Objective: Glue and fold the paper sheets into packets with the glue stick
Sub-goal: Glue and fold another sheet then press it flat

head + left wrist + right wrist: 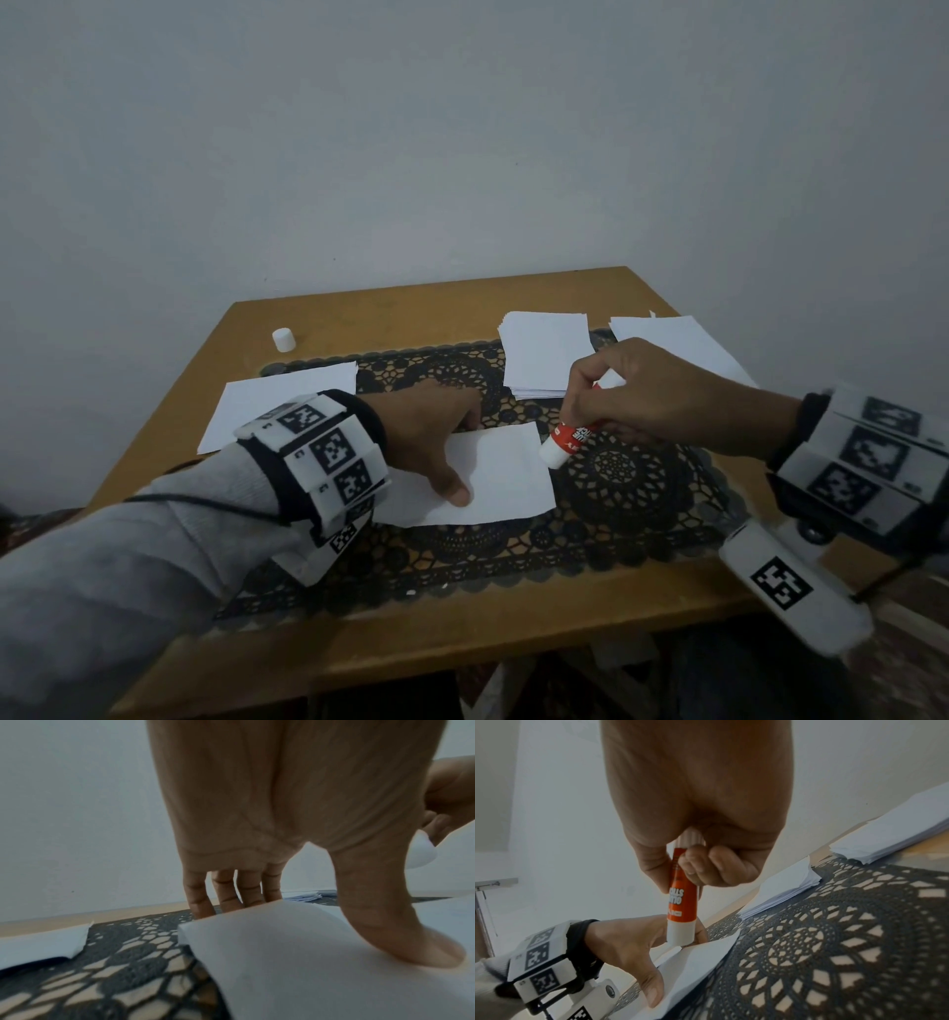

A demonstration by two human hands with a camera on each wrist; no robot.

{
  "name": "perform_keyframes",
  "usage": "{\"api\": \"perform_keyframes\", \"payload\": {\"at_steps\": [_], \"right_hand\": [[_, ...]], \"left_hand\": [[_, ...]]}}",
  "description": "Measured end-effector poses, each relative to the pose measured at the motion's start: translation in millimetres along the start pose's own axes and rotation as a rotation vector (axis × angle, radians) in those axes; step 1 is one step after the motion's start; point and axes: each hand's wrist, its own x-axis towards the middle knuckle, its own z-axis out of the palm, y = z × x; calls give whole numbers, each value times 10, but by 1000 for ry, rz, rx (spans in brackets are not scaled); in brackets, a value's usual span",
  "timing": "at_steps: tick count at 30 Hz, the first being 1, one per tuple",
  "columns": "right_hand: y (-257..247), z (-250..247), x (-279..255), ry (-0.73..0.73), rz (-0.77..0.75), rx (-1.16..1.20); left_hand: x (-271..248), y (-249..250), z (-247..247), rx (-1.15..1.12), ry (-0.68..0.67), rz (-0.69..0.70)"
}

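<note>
From above, the left hand [429, 442] lies spread on a paper sheet [493, 478] in the middle of the black lace mat [631, 488], fingers straight, thumb tip pressed on the sheet. The right hand [662, 395] is curled round the glue stick [567, 439], gripping its red barrel. Only this head view takes in the white cap [283, 339] standing alone at the far left of the wooden table [462, 622], and the paper stacks [547, 354] behind the hands. The left wrist view adds that the sheet's near edge bows up off the mat under the thumb [411, 943]. The right wrist view shows the stick's printed label and ribbed upper end. The stick's long axis tilts steeply, white end pointing down and leftward at the sheet's right edge; I cannot tell whether it touches.
</note>
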Motion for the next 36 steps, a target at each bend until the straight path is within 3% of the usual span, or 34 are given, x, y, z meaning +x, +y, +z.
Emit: {"api": "perform_keyframes", "payload": {"at_steps": [7, 10, 13, 18, 27, 36], "right_hand": [[-10, -50, -29, -3, -21, 16], [-5, -36, -4, 1, -34, 20], [7, -12, 23, -14, -50, 19], [-18, 20, 78, 35, -82, -46], [-143, 178, 217, 107, -104, -225], [-420, 460, 587, 110, -209, -326]], "left_hand": [[-5, -59, -48, -98, 48, 25], [-16, -70, -53, -64, 126, 15], [-63, -148, -81, -187, 214, 5], [-227, -168, -132, -277, 273, 150], [-370, -256, 117, -235, 174, -173], [-348, -222, 215, -227, 180, -209]]}}
